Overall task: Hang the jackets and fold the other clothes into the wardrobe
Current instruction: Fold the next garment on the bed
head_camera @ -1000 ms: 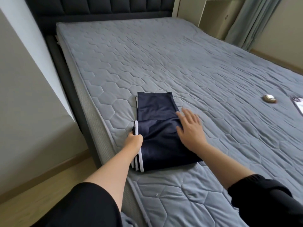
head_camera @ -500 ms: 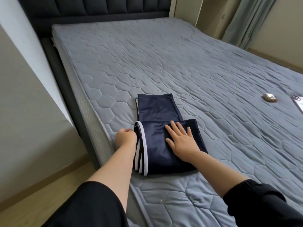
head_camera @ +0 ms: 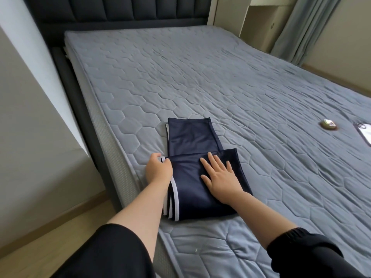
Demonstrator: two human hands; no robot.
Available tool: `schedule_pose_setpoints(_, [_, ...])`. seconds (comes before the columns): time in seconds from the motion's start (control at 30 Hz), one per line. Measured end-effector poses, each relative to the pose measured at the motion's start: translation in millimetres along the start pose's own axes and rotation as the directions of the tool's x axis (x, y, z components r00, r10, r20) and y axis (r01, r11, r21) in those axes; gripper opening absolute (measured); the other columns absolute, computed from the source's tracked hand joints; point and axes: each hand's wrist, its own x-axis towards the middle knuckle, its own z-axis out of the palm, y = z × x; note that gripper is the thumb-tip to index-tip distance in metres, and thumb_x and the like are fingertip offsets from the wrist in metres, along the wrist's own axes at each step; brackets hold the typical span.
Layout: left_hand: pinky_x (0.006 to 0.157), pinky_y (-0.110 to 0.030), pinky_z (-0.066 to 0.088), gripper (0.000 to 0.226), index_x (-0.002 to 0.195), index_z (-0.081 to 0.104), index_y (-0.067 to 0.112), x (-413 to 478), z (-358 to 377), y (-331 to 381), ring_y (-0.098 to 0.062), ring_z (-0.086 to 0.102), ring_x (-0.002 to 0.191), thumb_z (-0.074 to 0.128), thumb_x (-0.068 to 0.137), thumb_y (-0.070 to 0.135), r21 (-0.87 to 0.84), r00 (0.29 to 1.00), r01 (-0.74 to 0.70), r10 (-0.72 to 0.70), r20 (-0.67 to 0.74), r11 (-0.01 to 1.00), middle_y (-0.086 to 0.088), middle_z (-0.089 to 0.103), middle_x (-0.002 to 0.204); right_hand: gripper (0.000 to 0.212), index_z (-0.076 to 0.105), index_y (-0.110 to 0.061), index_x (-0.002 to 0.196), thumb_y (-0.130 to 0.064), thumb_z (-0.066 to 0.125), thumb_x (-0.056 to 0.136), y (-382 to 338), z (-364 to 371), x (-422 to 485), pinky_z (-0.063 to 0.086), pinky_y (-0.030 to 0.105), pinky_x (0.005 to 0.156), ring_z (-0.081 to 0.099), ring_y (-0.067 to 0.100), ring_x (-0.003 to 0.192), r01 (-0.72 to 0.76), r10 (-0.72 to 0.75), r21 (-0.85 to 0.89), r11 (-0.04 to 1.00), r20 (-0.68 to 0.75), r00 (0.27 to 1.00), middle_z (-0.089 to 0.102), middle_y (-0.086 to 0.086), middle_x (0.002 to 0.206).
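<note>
The left hand [head_camera: 158, 171] curls round the white-striped edge of the folded navy blue sports garment [head_camera: 190, 137], pinching it, while the right hand [head_camera: 220, 177] lies flat on the top fold, fingers straight and spread, gripping nothing. The garment sits near the left edge of the grey hexagon-quilted mattress [head_camera: 200, 77], its thinner end stretching away past both hands. Quilt opens wide to the right, where a small round brown object [head_camera: 329, 124] and a white-cased phone [head_camera: 364, 135] lie well apart from the fold. A dark padded headboard [head_camera: 120, 9] closes the far end

Navy white-striped trousers [head_camera: 192, 157] lie part-folded near the mattress edge.
</note>
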Motion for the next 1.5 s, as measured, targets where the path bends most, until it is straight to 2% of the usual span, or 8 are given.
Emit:
schedule_pose_setpoints(0.17, [0.086, -0.037, 0.044, 0.042, 0.134, 0.046, 0.014, -7, -7, 2, -0.033, 0.056, 0.11, 0.051, 0.093, 0.014, 0.263, 0.975, -0.198, 0.218, -0.05, 0.944, -0.011, 0.059, 0.124, 0.059, 0.01, -0.023, 0.153, -0.046, 0.026, 0.101, 1, -11, -5, 0.002, 0.043, 0.118, 0.004, 0.019, 0.148, -0.142, 0.15, 0.125, 0.982, -0.057, 0.987, 0.009, 0.001, 0.161])
schedule_pose_setpoints(0.27, [0.09, -0.042, 0.043, 0.045, 0.127, 0.057, 0.006, -18, -6, 10, -0.037, 0.053, 0.109, 0.051, 0.083, -0.003, 0.369, 0.619, -0.755, 0.775, 0.127, 0.542, -0.014, 0.059, 0.117, 0.058, 0.028, -0.014, 0.15, -0.039, 0.04, 0.099, 6, -17, -28, 0.005, 0.036, 0.119, 0.015, 0.022, 0.147, 0.157, -0.14, 0.09, 0.984, -0.172, 0.975, 0.02, 0.005, 0.159])
schedule_pose_setpoints(0.47, [0.116, -0.047, 0.008, 0.047, 0.149, 0.028, 0.028, -32, 13, -4, -0.021, 0.009, 0.146, 0.028, 0.101, 0.029, 0.592, 0.591, -0.8, 0.304, 0.747, 0.099, 0.001, 0.017, 0.159, 0.077, 0.051, -0.008, 0.137, -0.05, 0.067, 0.075, 10, -14, -74, 0.033, 0.049, 0.111, 0.04, 0.028, 0.136, 0.414, -0.421, -0.105, 0.904, -0.059, 0.905, 0.042, 0.011, 0.148])
schedule_pose_setpoints(0.67, [0.116, -0.048, -0.001, 0.051, 0.151, 0.017, 0.033, -30, 5, -16, -0.018, -0.007, 0.147, 0.024, 0.101, 0.042, 0.561, 0.581, -0.814, 0.257, 0.772, 0.153, 0.005, 0.0, 0.161, 0.037, 0.073, -0.009, 0.089, -0.002, 0.08, 0.054, 4, -27, -74, 0.057, 0.034, 0.068, 0.069, 0.028, 0.078, 0.458, -0.534, -0.318, 0.83, -0.217, 0.817, 0.071, 0.008, 0.088])
schedule_pose_setpoints(0.83, [0.118, -0.035, 0.008, 0.046, 0.147, 0.035, 0.028, -36, -10, 8, -0.015, 0.015, 0.146, 0.032, 0.102, 0.039, 0.391, 0.501, -0.762, 0.086, 0.861, 0.517, 0.004, 0.02, 0.158, 0.02, 0.055, -0.01, 0.054, 0.0, 0.063, 0.039, -19, -75, -61, 0.033, 0.022, 0.038, 0.05, 0.024, 0.04, 0.405, -0.388, -0.037, 0.914, -0.379, 0.84, 0.051, 0.001, 0.047])
schedule_pose_setpoints(0.97, [0.106, -0.028, 0.034, 0.055, 0.125, 0.06, 0.011, -44, -27, 26, -0.017, 0.054, 0.119, 0.033, 0.098, 0.05, 0.211, 0.426, -0.17, -0.121, 0.897, 0.963, -0.003, 0.061, 0.128, 0.015, 0.059, -0.017, 0.074, -0.006, 0.052, 0.066, -19, -122, -39, 0.031, 0.029, 0.055, 0.052, 0.03, 0.065, 0.084, -0.062, 0.08, 0.993, -0.246, 0.967, 0.054, 0.002, 0.064])
schedule_pose_setpoints(1.1, [0.076, -0.024, 0.049, 0.071, 0.096, 0.068, 0.008, -46, -43, 23, -0.015, 0.066, 0.087, 0.016, 0.098, 0.056, 0.068, 0.231, 0.21, -0.117, 0.966, 0.975, -0.005, 0.072, 0.09, 0.015, 0.056, -0.018, 0.068, -0.006, 0.048, 0.067, -21, -149, -12, 0.038, 0.027, 0.052, 0.052, 0.025, 0.07, -0.017, 0.026, 0.16, 0.987, -0.053, 0.998, 0.055, 0.001, 0.071])
schedule_pose_setpoints(1.5, [0.096, -0.045, 0.044, 0.076, 0.132, 0.054, 0.021, -13, -30, -17, -0.029, 0.057, 0.116, 0.028, 0.085, 0.076, -0.4, 0.672, 0.568, -0.124, 0.73, 0.719, -0.009, 0.062, 0.127, 0.044, 0.054, -0.014, 0.125, -0.007, 0.051, 0.081, -5, -113, 54, 0.045, 0.033, 0.087, 0.05, 0.028, 0.115, -0.11, 0.111, 0.107, 0.988, 0.004, 0.994, 0.054, 0.008, 0.127])
